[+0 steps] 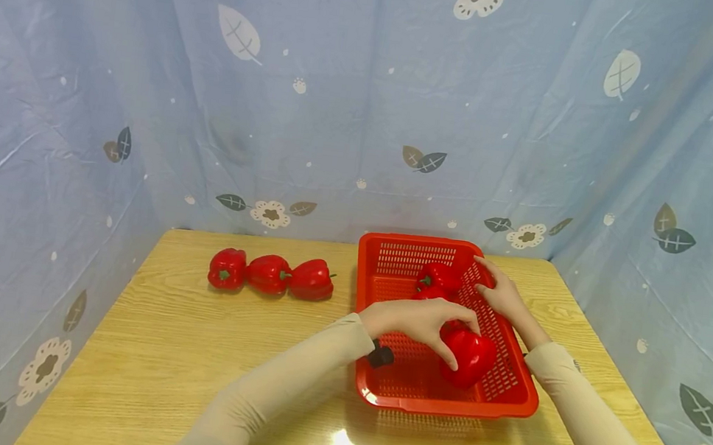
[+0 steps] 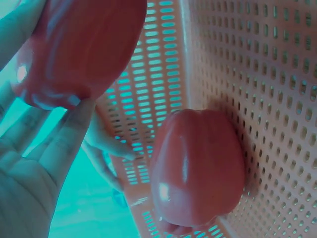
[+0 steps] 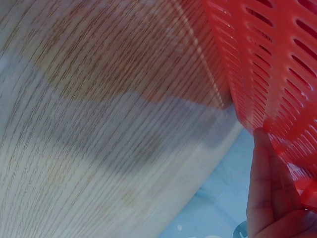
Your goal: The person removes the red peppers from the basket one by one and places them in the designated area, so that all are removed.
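Pale long sleeves reach in from the bottom edge, the left sleeve (image 1: 291,378) over the front left rim of a red plastic basket (image 1: 421,241), the right sleeve (image 1: 605,431) along its right side. At the left cuff sits a small black device (image 1: 380,355).

The left hand (image 1: 426,322) holds a red pepper (image 1: 471,361) over the near right part of the basket, thumb on one side and fingers on the other, spread about as wide as the pepper itself. Seen from the left wrist, the thumb and fingertips touch its skin, and a second pepper (image 2: 198,168) stands apart from it, close to the slotted plastic.

The right hand (image 1: 506,296) holds the right wall of the basket near the far corner in a narrow grip, thumb inside and fingers outside. Its wrist view shows the straight fingers lying along the slotted outer face.

Toward the back of the basket, one pepper (image 1: 443,275) with a green stem lies against another, partly hidden by the left hand. Left of the basket, three peppers sit in a row on the wooden table (image 1: 179,364): the left pepper (image 1: 227,269) faces its stem forward, while the middle pepper (image 1: 267,273) and the right pepper (image 1: 312,280) point theirs rightward. Behind hangs a blue curtain (image 1: 331,101) printed with leaves and flowers.
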Tool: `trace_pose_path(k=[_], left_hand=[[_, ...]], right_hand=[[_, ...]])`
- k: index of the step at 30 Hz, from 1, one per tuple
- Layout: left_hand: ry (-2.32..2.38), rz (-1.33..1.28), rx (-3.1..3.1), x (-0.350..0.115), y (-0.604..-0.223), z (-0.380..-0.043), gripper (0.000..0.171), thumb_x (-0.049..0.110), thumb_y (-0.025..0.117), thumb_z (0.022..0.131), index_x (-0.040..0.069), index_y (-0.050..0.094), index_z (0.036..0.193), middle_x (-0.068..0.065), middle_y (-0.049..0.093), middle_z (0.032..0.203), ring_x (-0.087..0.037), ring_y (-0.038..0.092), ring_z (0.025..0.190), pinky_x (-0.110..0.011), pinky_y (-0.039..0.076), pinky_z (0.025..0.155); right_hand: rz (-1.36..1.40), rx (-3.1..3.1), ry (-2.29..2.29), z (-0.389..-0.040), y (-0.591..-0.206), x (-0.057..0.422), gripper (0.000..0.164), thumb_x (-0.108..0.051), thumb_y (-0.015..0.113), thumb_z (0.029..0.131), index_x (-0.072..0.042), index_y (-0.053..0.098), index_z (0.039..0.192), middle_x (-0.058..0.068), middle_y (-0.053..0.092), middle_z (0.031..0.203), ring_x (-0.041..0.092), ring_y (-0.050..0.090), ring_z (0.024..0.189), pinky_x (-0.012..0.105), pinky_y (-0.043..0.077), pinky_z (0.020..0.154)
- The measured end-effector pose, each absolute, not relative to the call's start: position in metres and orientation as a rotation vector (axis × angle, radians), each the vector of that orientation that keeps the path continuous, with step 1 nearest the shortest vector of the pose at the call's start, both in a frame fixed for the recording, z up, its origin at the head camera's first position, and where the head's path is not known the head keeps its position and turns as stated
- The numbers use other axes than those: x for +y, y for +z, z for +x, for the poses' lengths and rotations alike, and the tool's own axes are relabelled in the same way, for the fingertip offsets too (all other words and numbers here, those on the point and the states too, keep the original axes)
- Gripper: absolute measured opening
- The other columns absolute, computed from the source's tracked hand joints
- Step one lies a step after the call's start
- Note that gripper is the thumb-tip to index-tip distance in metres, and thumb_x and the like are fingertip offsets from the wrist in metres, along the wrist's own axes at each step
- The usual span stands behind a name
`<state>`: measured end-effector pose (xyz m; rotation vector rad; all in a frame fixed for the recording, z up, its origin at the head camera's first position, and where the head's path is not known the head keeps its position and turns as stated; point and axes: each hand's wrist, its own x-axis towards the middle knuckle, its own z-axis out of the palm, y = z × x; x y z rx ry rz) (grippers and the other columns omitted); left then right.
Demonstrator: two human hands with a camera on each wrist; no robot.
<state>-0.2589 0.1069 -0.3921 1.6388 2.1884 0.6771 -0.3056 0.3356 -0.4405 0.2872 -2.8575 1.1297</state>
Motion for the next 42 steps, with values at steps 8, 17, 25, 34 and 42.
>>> trace_pose_path(k=[8, 17, 25, 34, 42], left_hand=[[0.761, 1.609, 2.176, 0.101, -0.387, -0.257, 0.053, 0.038, 0.079, 0.071, 0.022, 0.051, 0.114, 0.015, 0.053, 0.113, 0.006, 0.047, 0.103, -0.007, 0.040, 0.087], [0.823, 1.593, 2.171, 0.092, -0.380, -0.257, 0.056, 0.038, 0.078, 0.072, 0.022, 0.051, 0.119, 0.015, 0.053, 0.117, 0.006, 0.047, 0.105, -0.008, 0.040, 0.089], [0.914, 1.561, 2.155, 0.082, -0.378, -0.259, 0.057, 0.035, 0.079, 0.072, 0.022, 0.052, 0.120, 0.012, 0.054, 0.120, 0.002, 0.049, 0.108, -0.011, 0.043, 0.088], [0.952, 1.567, 2.177, 0.071, -0.376, -0.260, 0.062, 0.036, 0.078, 0.073, 0.023, 0.053, 0.127, 0.012, 0.052, 0.128, 0.003, 0.048, 0.110, -0.013, 0.043, 0.090], [1.019, 1.543, 2.188, 0.063, -0.374, -0.260, 0.062, 0.034, 0.078, 0.073, 0.024, 0.053, 0.130, 0.010, 0.052, 0.131, 0.001, 0.047, 0.113, -0.013, 0.043, 0.090]], right_hand=[[0.289, -2.850, 1.099, -0.306, -0.441, 0.336, 0.058, 0.001, 0.049, 0.089, -0.009, 0.031, 0.144, 0.032, 0.043, 0.132, 0.041, 0.056, 0.100, 0.049, 0.050, 0.079], [0.281, -2.862, 1.096, -0.307, -0.442, 0.337, 0.059, 0.000, 0.049, 0.089, -0.009, 0.030, 0.144, 0.032, 0.040, 0.134, 0.046, 0.051, 0.107, 0.056, 0.045, 0.086], [0.269, -2.873, 1.089, -0.307, -0.441, 0.335, 0.059, -0.001, 0.050, 0.090, -0.009, 0.030, 0.144, 0.032, 0.036, 0.138, 0.048, 0.046, 0.114, 0.059, 0.040, 0.091], [0.255, -2.896, 1.074, -0.305, -0.440, 0.335, 0.059, -0.002, 0.049, 0.090, -0.009, 0.028, 0.145, 0.033, 0.037, 0.136, 0.047, 0.051, 0.107, 0.056, 0.045, 0.086], [0.263, -2.893, 1.089, -0.307, -0.441, 0.335, 0.058, -0.003, 0.050, 0.091, -0.008, 0.028, 0.145, 0.032, 0.037, 0.137, 0.048, 0.051, 0.108, 0.056, 0.044, 0.086]])
